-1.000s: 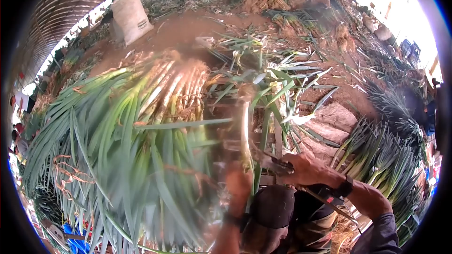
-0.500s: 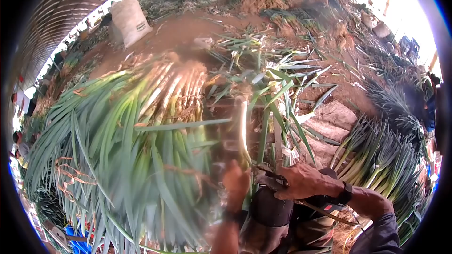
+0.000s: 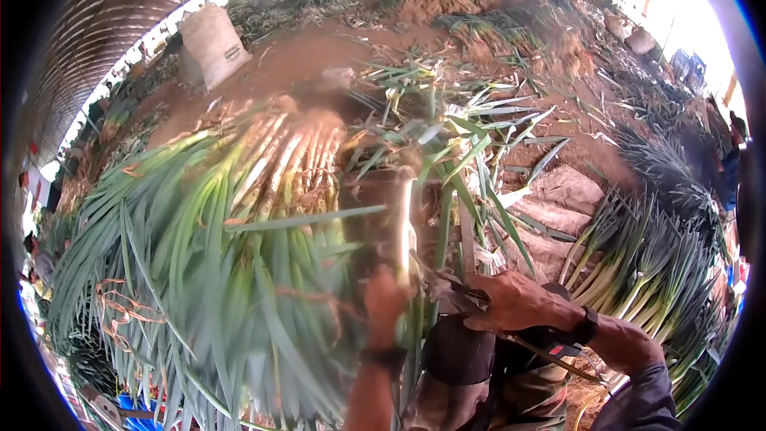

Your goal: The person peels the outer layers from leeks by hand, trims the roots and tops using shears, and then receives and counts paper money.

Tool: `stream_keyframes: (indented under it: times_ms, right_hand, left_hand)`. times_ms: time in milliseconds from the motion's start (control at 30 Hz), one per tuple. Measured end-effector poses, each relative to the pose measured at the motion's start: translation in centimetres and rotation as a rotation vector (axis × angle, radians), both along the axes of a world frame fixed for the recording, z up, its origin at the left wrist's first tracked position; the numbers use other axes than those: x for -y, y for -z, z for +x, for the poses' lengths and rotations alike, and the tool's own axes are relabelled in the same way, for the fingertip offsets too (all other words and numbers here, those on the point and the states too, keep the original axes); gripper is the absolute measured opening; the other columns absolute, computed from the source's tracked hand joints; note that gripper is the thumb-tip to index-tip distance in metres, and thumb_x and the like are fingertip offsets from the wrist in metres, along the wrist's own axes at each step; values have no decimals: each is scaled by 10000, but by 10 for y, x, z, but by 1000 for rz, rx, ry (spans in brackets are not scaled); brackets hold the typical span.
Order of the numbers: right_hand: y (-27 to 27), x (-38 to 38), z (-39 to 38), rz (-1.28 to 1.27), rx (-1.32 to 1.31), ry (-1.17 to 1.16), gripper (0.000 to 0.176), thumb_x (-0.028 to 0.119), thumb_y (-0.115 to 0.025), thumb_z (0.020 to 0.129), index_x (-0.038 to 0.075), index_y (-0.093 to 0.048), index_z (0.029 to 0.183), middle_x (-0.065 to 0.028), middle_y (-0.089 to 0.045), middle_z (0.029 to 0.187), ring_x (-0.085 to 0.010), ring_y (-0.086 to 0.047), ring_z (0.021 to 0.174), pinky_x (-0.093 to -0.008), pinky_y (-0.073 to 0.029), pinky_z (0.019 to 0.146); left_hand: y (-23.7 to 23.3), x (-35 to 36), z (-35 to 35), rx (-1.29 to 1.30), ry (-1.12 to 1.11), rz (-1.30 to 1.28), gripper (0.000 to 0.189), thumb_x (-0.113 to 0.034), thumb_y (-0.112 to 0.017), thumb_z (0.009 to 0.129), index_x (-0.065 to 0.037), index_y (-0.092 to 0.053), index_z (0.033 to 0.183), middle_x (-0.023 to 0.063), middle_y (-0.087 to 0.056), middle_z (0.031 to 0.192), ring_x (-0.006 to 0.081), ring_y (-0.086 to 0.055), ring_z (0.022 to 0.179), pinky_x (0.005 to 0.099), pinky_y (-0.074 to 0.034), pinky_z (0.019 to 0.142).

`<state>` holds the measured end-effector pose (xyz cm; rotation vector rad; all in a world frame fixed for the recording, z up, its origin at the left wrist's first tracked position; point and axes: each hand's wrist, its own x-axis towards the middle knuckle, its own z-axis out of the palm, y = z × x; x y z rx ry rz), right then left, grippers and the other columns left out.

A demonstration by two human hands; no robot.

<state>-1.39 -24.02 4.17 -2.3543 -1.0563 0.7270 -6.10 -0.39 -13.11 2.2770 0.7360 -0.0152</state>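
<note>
The left hand (image 3: 385, 297) is clenched around a long pale-white leek stalk with green leaves (image 3: 406, 219), which rises upright from the fist. Just right of that grip, the right hand (image 3: 515, 303) curls closed; on what, I cannot tell. A big bundle of green leeks (image 3: 231, 223) lies left of the fist.

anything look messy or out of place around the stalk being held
Yes: loose green leaves lie scattered at all angles over the dirt beyond the stalk in the left hand. The bundle beside it and the pile at right lie neatly aligned.
</note>
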Motion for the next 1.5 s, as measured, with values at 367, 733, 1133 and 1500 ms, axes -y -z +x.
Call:
stream_keyframes:
  times_ms: [367, 733, 1133, 1500]
  right_hand:
    - [14, -11, 5, -79, 29, 21, 524, 374, -786, 750, 12, -614, 1088, -201, -677, 750, -387, -673, 734, -470, -517, 687]
    - [45, -44, 44, -50, 148, 119, 516, 371, -716, 745, -29, -595, 1047, -221, -662, 773, -342, -646, 667, -441, -516, 636]
    - [65, -77, 94, -65, 199, 179, 539, 394, -716, 731, -35, -592, 1034, -133, -625, 708, -235, -579, 591, -398, -472, 527]
    - [25, -19, 37, -73, 34, -88, 556, 394, -733, 730, 49, -591, 1142, -201, -639, 858, -380, -634, 775, -477, -505, 717]
  left_hand:
    - [30, -13, -6, 123, -28, -163, 554, -457, -730, 805, 6, -664, 1101, 177, -728, 962, 266, -702, 893, 379, -536, 805]
    - [45, -2, -4, 211, 4, 77, 518, -488, -673, 847, -17, -672, 1062, 164, -726, 892, 317, -706, 808, 398, -548, 748]
    - [32, -6, 13, -26, 128, 121, 508, -480, -595, 827, -31, -628, 1060, 244, -678, 1045, 417, -650, 1013, 506, -508, 877]
    - [26, -17, 19, 113, 71, -11, 537, -362, -657, 782, 24, -566, 1144, 280, -686, 1004, 429, -669, 944, 467, -529, 857]
